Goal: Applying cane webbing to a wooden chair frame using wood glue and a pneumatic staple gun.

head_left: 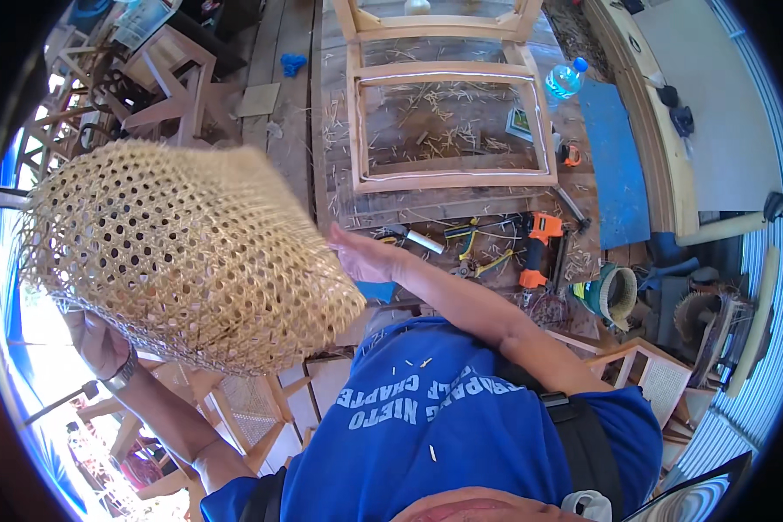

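Observation:
A large curved sheet of woven cane webbing (183, 252), straw-coloured with open holes, is held up on the left above the floor. At its lower left edge my left hand (103, 344) grips it, with the fingers partly behind the weave. My right hand (363, 256) is at the sheet's right edge, and its fingers go partly out of sight behind the cane. Beyond the sheet, a pale wooden frame (457, 181) lies on the plank worktop (391, 207). A light cord or strip runs along the frame's inner edges.
Near the worktop's front edge lie pliers (487, 264), an orange-and-black power tool (539, 248) and a hammer (572, 207). A water bottle (565, 80), a tape measure (570, 155) and a blue board (613, 165) are to the right. Wooden chair frames (178, 83) stand at the left.

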Tool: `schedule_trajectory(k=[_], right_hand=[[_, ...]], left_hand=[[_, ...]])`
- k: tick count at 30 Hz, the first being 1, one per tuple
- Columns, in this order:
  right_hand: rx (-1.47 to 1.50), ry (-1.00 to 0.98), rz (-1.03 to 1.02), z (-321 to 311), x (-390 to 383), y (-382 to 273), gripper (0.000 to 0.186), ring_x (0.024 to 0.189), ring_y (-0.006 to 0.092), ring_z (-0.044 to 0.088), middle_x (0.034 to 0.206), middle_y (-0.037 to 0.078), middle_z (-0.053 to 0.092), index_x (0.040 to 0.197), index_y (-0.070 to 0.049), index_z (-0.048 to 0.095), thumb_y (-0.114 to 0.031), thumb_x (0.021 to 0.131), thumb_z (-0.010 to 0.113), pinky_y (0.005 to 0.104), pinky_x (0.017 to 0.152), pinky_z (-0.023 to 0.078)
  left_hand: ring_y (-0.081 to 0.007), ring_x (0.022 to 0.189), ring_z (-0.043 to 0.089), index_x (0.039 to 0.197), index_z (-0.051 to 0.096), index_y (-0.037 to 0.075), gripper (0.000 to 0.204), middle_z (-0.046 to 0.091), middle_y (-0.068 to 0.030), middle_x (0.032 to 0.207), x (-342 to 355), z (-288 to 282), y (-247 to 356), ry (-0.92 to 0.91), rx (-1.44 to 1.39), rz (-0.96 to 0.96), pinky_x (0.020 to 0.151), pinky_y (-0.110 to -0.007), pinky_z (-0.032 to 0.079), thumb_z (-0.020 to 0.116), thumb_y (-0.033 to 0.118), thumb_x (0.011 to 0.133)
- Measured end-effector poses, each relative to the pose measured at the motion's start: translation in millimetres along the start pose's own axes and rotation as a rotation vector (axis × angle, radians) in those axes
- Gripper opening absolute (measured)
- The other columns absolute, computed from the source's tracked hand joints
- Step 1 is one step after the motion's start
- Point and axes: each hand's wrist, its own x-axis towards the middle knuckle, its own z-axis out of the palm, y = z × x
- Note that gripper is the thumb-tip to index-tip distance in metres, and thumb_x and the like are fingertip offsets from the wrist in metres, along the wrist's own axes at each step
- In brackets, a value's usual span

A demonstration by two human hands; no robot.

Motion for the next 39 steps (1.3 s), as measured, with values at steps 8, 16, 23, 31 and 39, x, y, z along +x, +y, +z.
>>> schedule_trajectory(k=[8,16,23,31,39], right_hand=[[0.146,0.167,-0.414,1.1,-108.6,-63.7,0.073,0.131,0.0262,0.048,0.144,0.009,0.048,0.145,-0.011,0.041,-0.043,0.086,0.070,0.0492,0.110,0.037],[-0.067,0.707,-0.843,-43.8,-196.9,-171.0,0.052,0.107,0.0188,0.063,0.118,0.005,0.062,0.134,-0.010,0.048,-0.013,0.088,0.071,0.0356,0.087,0.056],[-0.308,0.887,-1.072,-96.6,-246.0,-268.1,0.051,0.094,0.0117,0.063,0.107,0.002,0.064,0.128,-0.006,0.049,-0.013,0.084,0.076,0.0300,0.079,0.055],[-0.667,1.610,-0.497,-143.5,-255.4,-265.9,0.029,0.077,0.0121,0.061,0.082,0.004,0.065,0.103,0.000,0.066,-0.012,0.080,0.077,0.0277,0.067,0.049],[-0.743,1.616,-0.752,-123.2,-262.1,-251.3,0.035,0.076,0.0124,0.061,0.087,0.006,0.066,0.109,0.003,0.063,-0.016,0.082,0.074,0.0278,0.068,0.049]], left_hand=[[-0.0110,0.091,0.061,0.144,0.041,0.006,0.058,0.065,-0.0069,0.116,40.7,24.2,-70.1,0.008,0.120,-0.242,0.075,-0.024,0.048,0.058,-0.004,0.090],[-0.0157,0.105,0.061,0.147,0.037,0.013,0.060,0.062,-0.0066,0.123,119.4,145.3,-193.7,-0.145,-0.137,-0.337,0.088,-0.030,0.051,0.057,-0.004,0.093],[-0.0147,0.096,0.063,0.142,0.042,0.010,0.056,0.064,-0.0066,0.115,198.7,248.5,-319.4,-0.261,-0.321,-0.405,0.078,-0.032,0.054,0.063,0.000,0.091],[-0.0155,0.070,0.065,0.133,0.049,0.002,0.053,0.068,-0.0081,0.094,196.7,270.7,-414.0,-0.219,0.399,-0.589,0.056,-0.032,0.055,0.072,0.004,0.084],[-0.0122,0.064,0.061,0.136,0.050,0.003,0.063,0.069,-0.0067,0.092,186.0,271.9,-404.1,-0.230,0.515,-0.598,0.053,-0.027,0.049,0.079,0.014,0.080]])
